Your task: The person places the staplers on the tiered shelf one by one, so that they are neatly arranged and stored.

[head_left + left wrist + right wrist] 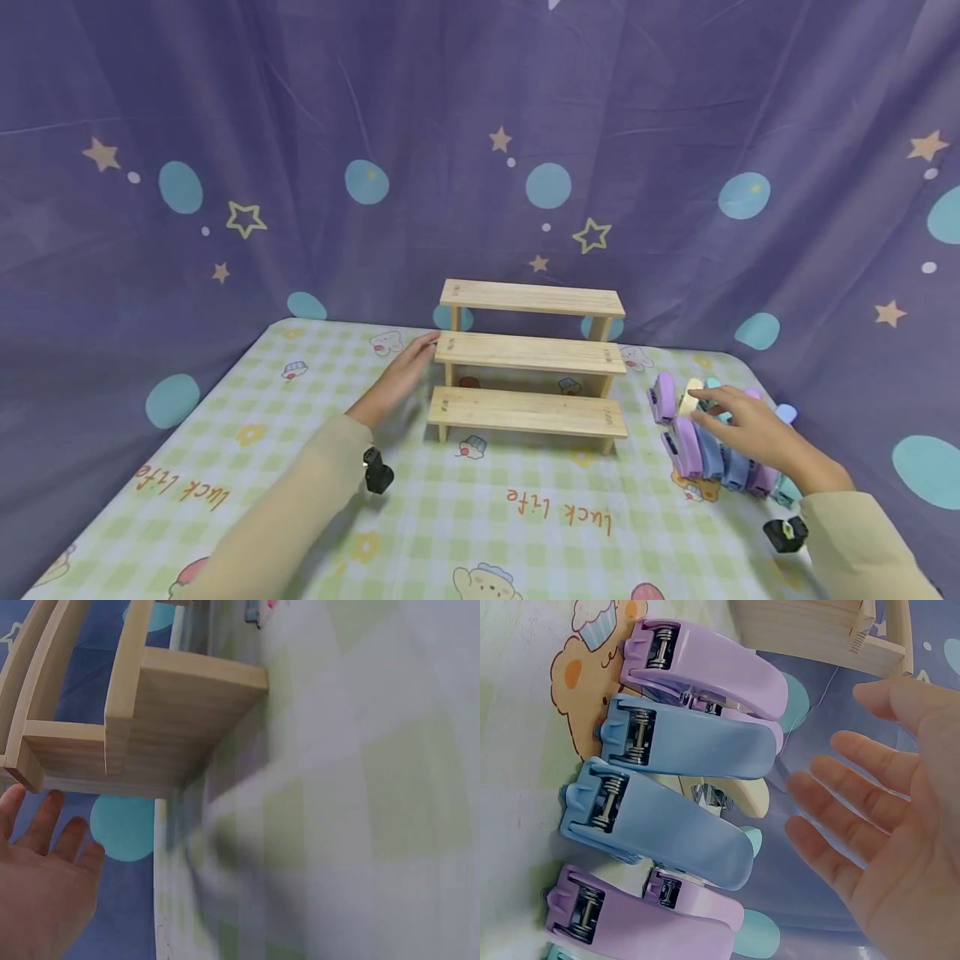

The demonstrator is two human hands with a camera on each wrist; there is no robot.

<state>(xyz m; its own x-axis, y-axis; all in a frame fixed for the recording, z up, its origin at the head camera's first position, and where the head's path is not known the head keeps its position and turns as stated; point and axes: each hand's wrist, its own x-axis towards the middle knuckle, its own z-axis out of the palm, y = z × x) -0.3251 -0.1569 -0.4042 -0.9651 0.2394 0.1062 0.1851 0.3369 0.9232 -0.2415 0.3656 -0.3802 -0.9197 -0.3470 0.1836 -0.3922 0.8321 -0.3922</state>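
Note:
A wooden three-step shelf (pixel 528 408) stands mid-table. At the left end of its middle board is my left hand (pixel 401 375), fingertips right at the edge. The left wrist view shows that hand (pixel 49 885) with its fingers extended beside the wooden frame (pixel 195 712). On the right, my right hand (pixel 757 425) hovers over a group of pastel staplers, close to a cream one (pixel 690 397). In the right wrist view the fingers of this hand (pixel 900 817) are spread and hold nothing, beside blue staplers (pixel 660 825) and purple ones (pixel 712 667).
A green-and-white checked cloth (pixel 420 525) with printed cartoons covers the table. Behind it hangs a purple curtain (pixel 450 108) with stars and blue dots. The staplers sit crowded together near the table's right edge, and some lie partly hidden under my right hand.

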